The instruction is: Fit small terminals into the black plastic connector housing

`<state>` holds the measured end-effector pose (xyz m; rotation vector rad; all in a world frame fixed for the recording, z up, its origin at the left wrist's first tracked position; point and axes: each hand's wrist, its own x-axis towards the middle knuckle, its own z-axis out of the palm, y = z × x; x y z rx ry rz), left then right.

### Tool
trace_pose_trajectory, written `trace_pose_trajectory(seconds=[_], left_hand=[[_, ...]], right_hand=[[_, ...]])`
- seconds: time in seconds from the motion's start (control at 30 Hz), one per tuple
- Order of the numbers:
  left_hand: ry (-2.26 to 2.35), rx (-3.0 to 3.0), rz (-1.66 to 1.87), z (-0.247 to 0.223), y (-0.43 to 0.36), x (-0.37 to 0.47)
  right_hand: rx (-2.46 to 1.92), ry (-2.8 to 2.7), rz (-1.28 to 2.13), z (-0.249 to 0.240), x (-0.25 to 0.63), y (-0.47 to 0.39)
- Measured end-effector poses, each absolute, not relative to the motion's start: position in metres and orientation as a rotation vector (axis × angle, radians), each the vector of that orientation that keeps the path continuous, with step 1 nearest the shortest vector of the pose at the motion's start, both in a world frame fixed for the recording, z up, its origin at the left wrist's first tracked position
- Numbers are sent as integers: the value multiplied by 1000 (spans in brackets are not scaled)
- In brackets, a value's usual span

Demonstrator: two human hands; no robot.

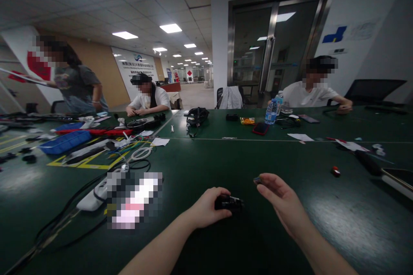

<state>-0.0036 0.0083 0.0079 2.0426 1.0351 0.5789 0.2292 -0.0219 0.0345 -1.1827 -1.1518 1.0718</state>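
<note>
In the head view my left hand (pixel 211 208) is closed around a small glossy black device (pixel 229 203), low over the green table. Its exact kind does not show; light glints along its right side. To the right, my right hand (pixel 284 200) pinches a small dark piece (pixel 257 180) between thumb and fingertips. That piece looks short and battery-like, though most of it is hidden. A gap separates the two hands. Further right, a small red and black object (pixel 335 172) lies on the table.
Left of my hands are a lit phone (pixel 137 202), a white power strip (pixel 100 191) with cables, and a blue tray (pixel 66 142). Water bottles (pixel 271 111) and a headset (pixel 196 117) stand across the table (pixel 200 159). Two people sit opposite; another stands at left.
</note>
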Motion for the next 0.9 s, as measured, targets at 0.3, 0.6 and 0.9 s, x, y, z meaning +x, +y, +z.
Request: trace_pose_trajectory(seconds=[0.3,0.6,0.9], left_hand=[[1047,2069,527,8,8,-5],[1069,2058,480,12,7,-5],[1077,2041,482,8,9,-6]], right_hand=[[-965,-857,1119,48,242,-23],[-795,-587,1231,64,242,-27],[-759,-491,1272,71,242,-29]])
